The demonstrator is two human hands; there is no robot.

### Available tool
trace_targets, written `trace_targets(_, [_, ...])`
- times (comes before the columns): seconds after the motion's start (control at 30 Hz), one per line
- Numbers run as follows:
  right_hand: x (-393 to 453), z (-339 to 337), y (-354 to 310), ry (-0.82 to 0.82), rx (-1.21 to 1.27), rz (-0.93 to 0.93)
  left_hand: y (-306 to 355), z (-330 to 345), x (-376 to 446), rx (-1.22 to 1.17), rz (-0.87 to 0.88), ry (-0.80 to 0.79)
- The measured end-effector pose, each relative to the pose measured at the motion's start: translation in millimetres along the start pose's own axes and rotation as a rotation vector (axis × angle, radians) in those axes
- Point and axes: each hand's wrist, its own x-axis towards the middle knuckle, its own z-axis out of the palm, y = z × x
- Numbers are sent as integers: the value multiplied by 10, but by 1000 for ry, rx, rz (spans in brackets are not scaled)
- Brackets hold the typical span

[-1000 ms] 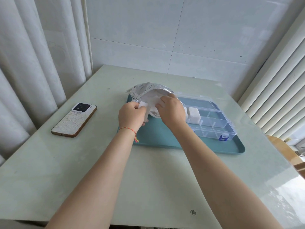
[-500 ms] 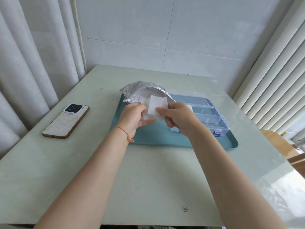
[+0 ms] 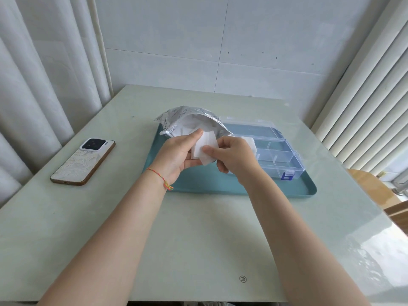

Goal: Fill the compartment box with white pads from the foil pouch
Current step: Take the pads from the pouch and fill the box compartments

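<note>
Pads (image 3: 204, 149) sit pinched between both hands above the tray (image 3: 287, 191), just in front of the open pouch (image 3: 176, 115). Left hand (image 3: 176, 154) curls around the small stack, thumb on top; right hand (image 3: 231, 154) pinches its near edge. The box (image 3: 284, 160) lies open on the tray, right of the hands. A phone (image 3: 82, 162) rests on the table (image 3: 198, 239), well left.

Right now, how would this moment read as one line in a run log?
stage: pads out of foil pouch | both hands hold white pads | left hand | right hand | compartment box: open on tray
</note>
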Motion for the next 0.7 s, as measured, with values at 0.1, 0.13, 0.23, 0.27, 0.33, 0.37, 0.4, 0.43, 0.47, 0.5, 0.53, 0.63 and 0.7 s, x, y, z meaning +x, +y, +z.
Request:
trace_targets(0.1, [5, -4, -1, 0, 34, 1, 24, -22, -14, -27, 12, 11])
trace_targets(0.13, [4, -5, -5, -1, 37, 2, 24, -27, -16, -29, 14, 7])
trace_targets(0.23, [-8, -2, -11, -11, 24, 13, 1, -10, -23, -15, 5, -2])
trace_targets(0.27, [-13, -7, -13, -13, 18, 17, -7, 2, -23, -14, 0, 5])
trace_targets(0.33, [-17, -17, -8, -14, 12, 17, -11, 11, -23, -18, -2, 24])
trace_targets(0.37, [-13, -24, -7, -7, 12, 13, -9, 10, -19, -34, -2, 38])
trace_targets(0.4, [-11, -32, -7, 8, 13, 10, -11, -2, -8, -55, -2, 60])
trace_targets(0.43, [-3, -44, -7, 33, 15, 7, -11, -17, 4, -76, -3, 90])
trace_targets(0.47, [2, -58, -10, 60, 21, 4, -14, -35, 17, -90, -5, 123])
trace_targets(0.5, [10, -68, -4, 85, 34, 1, -17, -46, 23, -98, -6, 148])
trace_targets(0.53, [15, -76, -2, 102, 53, 0, -21, -54, 29, -98, -7, 163])
trace_targets(0.63, [10, -67, 4, 105, 166, 2, -20, -17, 19, -125, -29, 156])
trace_targets(0.7, [-8, -35, 2, 105, 223, 11, -26, 36, 5, -185, -70, 113])
